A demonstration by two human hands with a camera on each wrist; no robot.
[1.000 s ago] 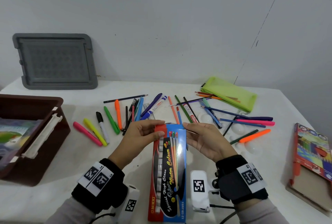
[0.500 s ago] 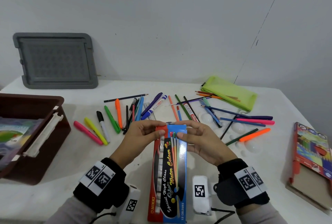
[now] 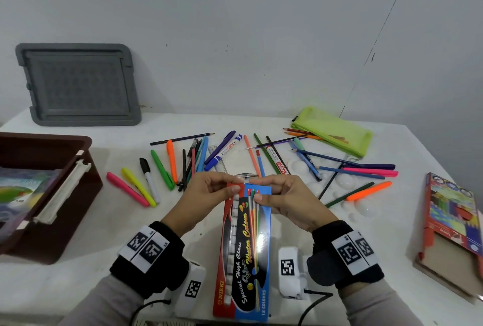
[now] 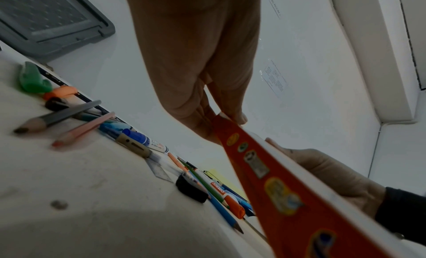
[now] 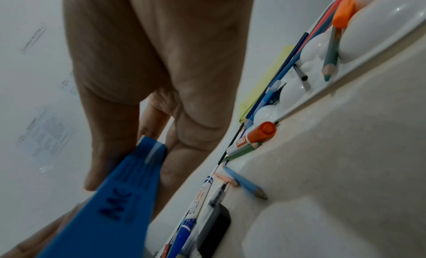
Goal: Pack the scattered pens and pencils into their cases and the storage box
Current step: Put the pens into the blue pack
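Observation:
A long red-and-blue water colour box (image 3: 244,252) is held tilted above the table, its far end up between both hands. My left hand (image 3: 222,186) pinches the red far-left corner (image 4: 227,124) of the box. My right hand (image 3: 264,191) pinches the blue far-right corner (image 5: 147,152). Beyond the hands, several pens, markers and pencils (image 3: 209,155) lie scattered on the white table (image 3: 104,221). A lime green pencil pouch (image 3: 333,131) lies at the back right. A brown storage box (image 3: 47,195) stands at the left edge.
A grey lid (image 3: 78,85) leans on the wall at the back left. A coloured-pencil box (image 3: 454,231) lies at the right edge. A white paint palette (image 3: 347,184) sits under the right-hand pencils. White wrist devices (image 3: 287,270) hang near the front edge.
Both hands have closed in on the far end of the water colour box. The right hand went from resting beside it to pinching its corner.

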